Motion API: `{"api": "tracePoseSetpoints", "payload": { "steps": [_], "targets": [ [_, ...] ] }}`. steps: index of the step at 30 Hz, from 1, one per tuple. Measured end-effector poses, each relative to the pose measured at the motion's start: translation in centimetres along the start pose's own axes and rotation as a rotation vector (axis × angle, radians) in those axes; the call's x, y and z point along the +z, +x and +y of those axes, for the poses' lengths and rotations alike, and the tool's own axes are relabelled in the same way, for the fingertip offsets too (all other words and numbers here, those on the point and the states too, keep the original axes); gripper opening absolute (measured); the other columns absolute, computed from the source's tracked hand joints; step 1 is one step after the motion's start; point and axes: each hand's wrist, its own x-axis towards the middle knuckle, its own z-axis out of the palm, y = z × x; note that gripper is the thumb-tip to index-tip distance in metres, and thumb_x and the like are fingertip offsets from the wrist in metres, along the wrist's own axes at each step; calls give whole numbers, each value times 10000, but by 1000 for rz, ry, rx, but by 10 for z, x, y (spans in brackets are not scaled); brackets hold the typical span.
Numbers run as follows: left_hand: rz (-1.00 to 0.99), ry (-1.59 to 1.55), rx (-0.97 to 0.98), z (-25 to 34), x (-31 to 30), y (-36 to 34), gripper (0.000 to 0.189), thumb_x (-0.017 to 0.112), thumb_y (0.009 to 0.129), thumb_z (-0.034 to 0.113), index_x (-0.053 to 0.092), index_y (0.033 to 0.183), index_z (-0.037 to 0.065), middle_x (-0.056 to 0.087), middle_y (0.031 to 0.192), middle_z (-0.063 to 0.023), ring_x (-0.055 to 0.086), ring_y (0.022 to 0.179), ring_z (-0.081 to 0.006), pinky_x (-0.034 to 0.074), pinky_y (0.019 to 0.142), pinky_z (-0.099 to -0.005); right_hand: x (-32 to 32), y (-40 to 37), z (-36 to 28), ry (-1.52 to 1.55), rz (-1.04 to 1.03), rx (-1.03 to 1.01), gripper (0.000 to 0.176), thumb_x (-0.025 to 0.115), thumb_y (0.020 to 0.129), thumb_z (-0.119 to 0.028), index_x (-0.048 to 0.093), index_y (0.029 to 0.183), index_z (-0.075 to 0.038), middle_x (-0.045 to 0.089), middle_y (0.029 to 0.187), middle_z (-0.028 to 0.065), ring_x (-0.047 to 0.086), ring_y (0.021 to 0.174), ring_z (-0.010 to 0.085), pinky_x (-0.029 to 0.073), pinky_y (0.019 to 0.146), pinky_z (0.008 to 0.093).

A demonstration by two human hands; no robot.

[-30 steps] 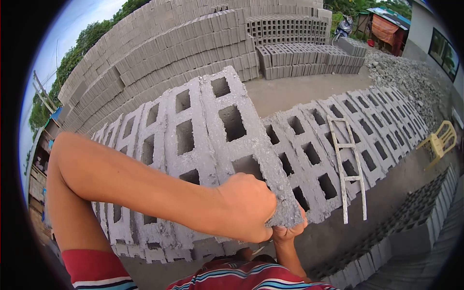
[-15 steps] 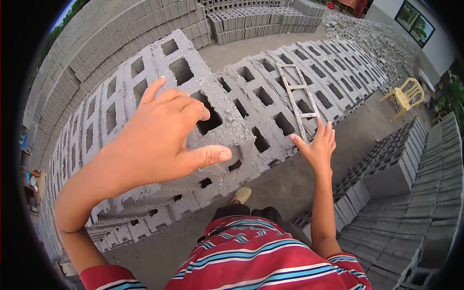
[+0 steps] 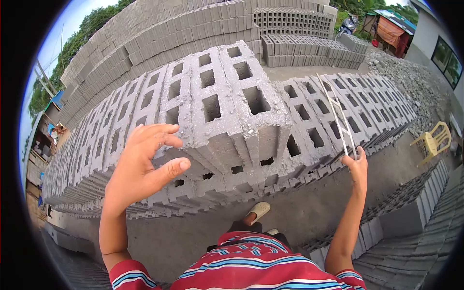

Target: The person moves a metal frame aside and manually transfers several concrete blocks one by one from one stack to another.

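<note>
My left hand (image 3: 147,164) hovers at the near edge of the raised row of grey hollow concrete blocks (image 3: 227,104), fingers curved and apart, holding nothing. To the right, my right hand (image 3: 356,166) grips the near end of a thin, pale ladder-shaped frame (image 3: 340,118) between thumb and fingers. The frame is tilted and extends away over the lower row of hollow blocks (image 3: 314,128). Square holes face up in both rows.
More blocks (image 3: 193,29) are stacked behind. A yellow plastic chair (image 3: 433,143) stands at the right, near a gravel pile (image 3: 411,84). Further block stacks (image 3: 411,208) lie at the lower right. A light shoe (image 3: 260,210) shows on the ground below me.
The view has shifted upward and left. My right hand has closed on the near end of the ladder-shaped frame, which now looks more tilted. My left hand has moved left, still empty.
</note>
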Motion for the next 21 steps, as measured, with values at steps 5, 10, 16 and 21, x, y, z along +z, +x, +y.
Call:
{"api": "tracePoseSetpoints", "payload": {
  "steps": [5, 10, 16, 21],
  "targets": [
    [110, -45, 0, 5, 24, -12, 371, 691, 723, 300, 583, 953, 31, 545, 1146, -145, 480, 1087, -292, 336, 933, -380, -1, -64, -26, 610, -306, -229, 912, 596, 507, -211, 289, 1319, 67, 447, 1188, 144, 478, 999, 215, 345, 900, 315],
    [158, 288, 213, 4, 46, 21, 518, 690, 704, 366, 529, 1062, 27, 519, 1157, -144, 449, 1103, -296, 279, 974, -408, 26, -140, -42, 751, -675, -389, 949, 490, 466, -173, 238, 1350, 61, 378, 1284, 155, 418, 1123, 227, 276, 975, 330],
    [39, 515, 157, -13, 77, 61, 653, 663, 676, 493, 538, 1076, -8, 551, 1077, -153, 454, 1098, -291, 234, 983, -480, 56, -202, -42, 695, -670, -414, 855, 588, 638, -255, 239, 1339, 88, 413, 1251, 188, 469, 1052, 221, 352, 920, 346],
    [78, 467, 153, -27, 92, 64, 674, 646, 660, 557, 561, 994, -23, 579, 962, -147, 466, 1038, -291, 240, 966, -472, 74, -215, -50, 820, -733, -347, 681, 604, 712, -128, 336, 1315, 41, 471, 1173, 126, 476, 955, 162, 401, 844, 289]
  ]
}}
